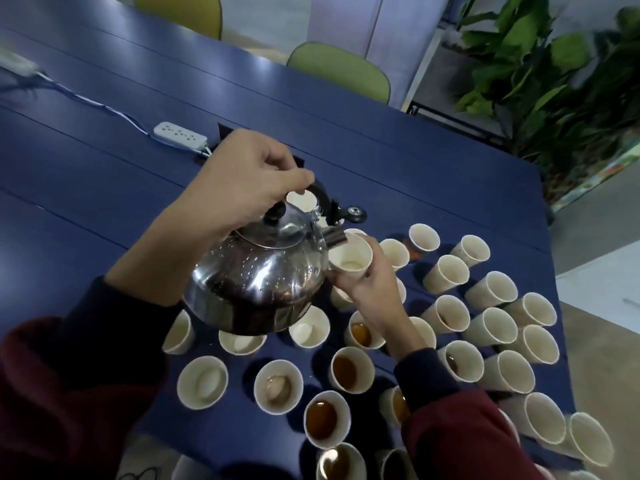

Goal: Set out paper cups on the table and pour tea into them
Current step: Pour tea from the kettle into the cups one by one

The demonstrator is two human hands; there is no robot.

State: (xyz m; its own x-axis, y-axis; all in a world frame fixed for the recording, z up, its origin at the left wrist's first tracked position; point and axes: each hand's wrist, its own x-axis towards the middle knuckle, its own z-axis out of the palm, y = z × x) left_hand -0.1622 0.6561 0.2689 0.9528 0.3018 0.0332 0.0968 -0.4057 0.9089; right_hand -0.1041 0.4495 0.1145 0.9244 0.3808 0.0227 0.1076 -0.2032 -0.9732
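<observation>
My left hand [242,181] grips the black handle of a shiny steel kettle [258,282], held above the blue table [104,188] and tilted to the right. Its spout sits at the rim of a white paper cup [350,258] that my right hand [370,289] holds up from below. That cup shows a pale bottom with little liquid. Several paper cups stand on the table around and below it. Some hold brown tea, such as one cup [351,374] and another [325,419]. Others on the right, like this cup [491,289], look empty.
A white power strip [180,135] with its cable lies on the table behind the kettle. Two green chairs [341,69] stand at the far edge. Leafy plants [554,74] fill the right rear corner. The table's right edge runs close past the outermost cups.
</observation>
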